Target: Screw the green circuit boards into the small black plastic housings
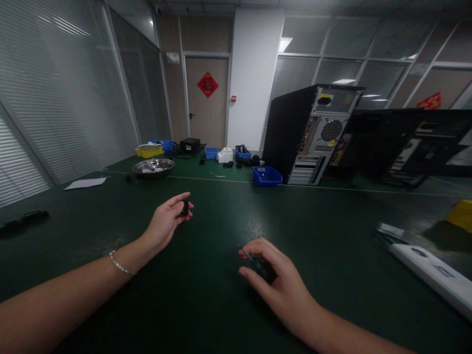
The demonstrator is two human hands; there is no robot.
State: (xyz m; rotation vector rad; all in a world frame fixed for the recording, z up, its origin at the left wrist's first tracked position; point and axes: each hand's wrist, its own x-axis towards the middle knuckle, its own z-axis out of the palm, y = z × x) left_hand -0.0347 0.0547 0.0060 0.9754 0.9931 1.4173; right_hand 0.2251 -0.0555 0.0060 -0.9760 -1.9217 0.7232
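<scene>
My left hand (167, 220), with a bracelet at its wrist, is raised over the green table (217, 290). Its thumb and fingers pinch a small black part (185, 208); the exact kind is too small to make out. Lower and to the right, my right hand (275, 278) is curled around a small screwdriver (246, 253). The thin metal shaft pokes out past the fingertips toward the left, while most of the dark handle is hidden in the palm. The two hands are apart, and the screwdriver does not touch the black part.
A metal bowl (153, 167) stands beyond my left hand, near a yellow tray (149, 151). Farther back are a blue bin (267, 177) and a white object (224, 156). A black computer tower (295, 130) rises at right. A long white box (431, 273) lies at far right.
</scene>
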